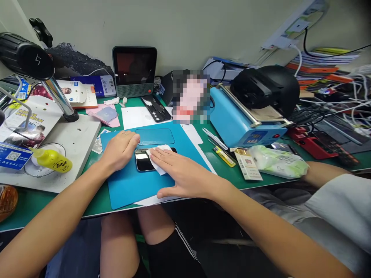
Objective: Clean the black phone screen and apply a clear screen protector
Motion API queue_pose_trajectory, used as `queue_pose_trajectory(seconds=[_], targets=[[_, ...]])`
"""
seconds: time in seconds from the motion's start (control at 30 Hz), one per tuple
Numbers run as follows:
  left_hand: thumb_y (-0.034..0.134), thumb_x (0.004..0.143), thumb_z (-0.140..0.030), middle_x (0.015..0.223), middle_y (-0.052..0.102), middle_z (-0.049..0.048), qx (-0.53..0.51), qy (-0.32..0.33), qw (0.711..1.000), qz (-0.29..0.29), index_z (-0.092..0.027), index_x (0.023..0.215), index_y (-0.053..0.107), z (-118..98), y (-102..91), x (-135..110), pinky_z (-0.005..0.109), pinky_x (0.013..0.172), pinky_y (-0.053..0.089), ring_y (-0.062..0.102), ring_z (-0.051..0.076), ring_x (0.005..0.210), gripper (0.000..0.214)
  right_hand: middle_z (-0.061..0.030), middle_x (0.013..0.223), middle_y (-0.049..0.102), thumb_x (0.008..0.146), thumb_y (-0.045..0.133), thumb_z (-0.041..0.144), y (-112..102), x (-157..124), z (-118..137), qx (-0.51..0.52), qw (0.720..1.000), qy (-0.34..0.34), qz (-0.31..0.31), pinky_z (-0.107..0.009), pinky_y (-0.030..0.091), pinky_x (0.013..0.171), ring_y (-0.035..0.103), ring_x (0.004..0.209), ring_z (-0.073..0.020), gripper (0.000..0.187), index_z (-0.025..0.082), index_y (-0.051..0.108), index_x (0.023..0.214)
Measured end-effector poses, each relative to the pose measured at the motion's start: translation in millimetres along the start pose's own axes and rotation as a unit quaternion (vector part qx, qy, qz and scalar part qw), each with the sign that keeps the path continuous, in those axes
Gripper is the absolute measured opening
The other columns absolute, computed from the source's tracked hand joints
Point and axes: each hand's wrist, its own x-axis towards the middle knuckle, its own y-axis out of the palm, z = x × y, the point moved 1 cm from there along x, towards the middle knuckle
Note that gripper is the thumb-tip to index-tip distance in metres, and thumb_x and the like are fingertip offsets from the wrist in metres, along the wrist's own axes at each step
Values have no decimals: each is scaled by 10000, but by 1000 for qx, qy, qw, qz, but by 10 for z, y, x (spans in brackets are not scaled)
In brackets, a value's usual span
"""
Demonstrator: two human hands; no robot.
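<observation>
the phone lies flat, screen up, on the blue mat near the front edge of the counter. the right hand is spread open, fingers straight, pressing a white wipe onto the glass. the left hand is loosely curled against the phone's left end; whether it truly grips it or only braces it i cannot tell. if that brace is light, a firm stroke could likely skate the phone across the smooth mat toward the counter's edge. the wipe covers only part of the screen, so any grit caught under it might scratch the glass. to the left, a yellow bottle lies on its side on a white base plate, close enough for the left elbow to knock. to the right sit tweezers, a cigarette box, a tissue pack and a blue machine, which crowd that side. another person's forearm rests by the tissue pack, well apart from the phone.
</observation>
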Motion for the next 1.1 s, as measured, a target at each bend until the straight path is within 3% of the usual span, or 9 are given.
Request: queue_pose_trajectory(seconds=[0.4,0.57,0.73,0.93,1.1], targets=[[140,1101,-603,875,694,72,0,4,1000,-3,-227,834,620,7,2,6,438,878,464,604,262,866,665,-225,1729,304,931,557,806,-60,41,17,-23,999,-22,4,-561,303,1344,318,1626,-352,1093,12,345,1652],[127,1103,-610,857,692,66,4,3,1000,-6,-226,841,625,20,0,7,425,852,471,610,252,846,681,-251,1720,306,899,552,848,-62,67,20,-14,1000,-11,14,-610,320,1326,324,1617,-396,1140,10,362,1647],[132,1100,-599,858,692,69,5,6,1000,-3,-225,842,622,10,-2,12,434,880,472,607,253,849,669,-257,1720,311,900,574,832,-71,45,39,-25,1000,-17,4,-580,312,1338,325,1618,-384,1142,-4,353,1646],[157,1099,-551,885,703,76,14,1,1000,5,-226,817,580,-23,-8,11,435,879,469,595,253,848,603,-234,1727,317,909,550,838,-38,106,-9,-32,999,-9,11,-607,334,1320,327,1613,-405,1112,35,362,1654],[232,1098,-547,861,682,67,23,-3,1000,5,-228,822,566,-9,12,6,435,867,457,579,256,852,539,-211,1736,311,951,614,728,-5,-33,-30,-41,999,-29,-16,-582,334,1329,314,1626,-362,1034,79,295,1689]])
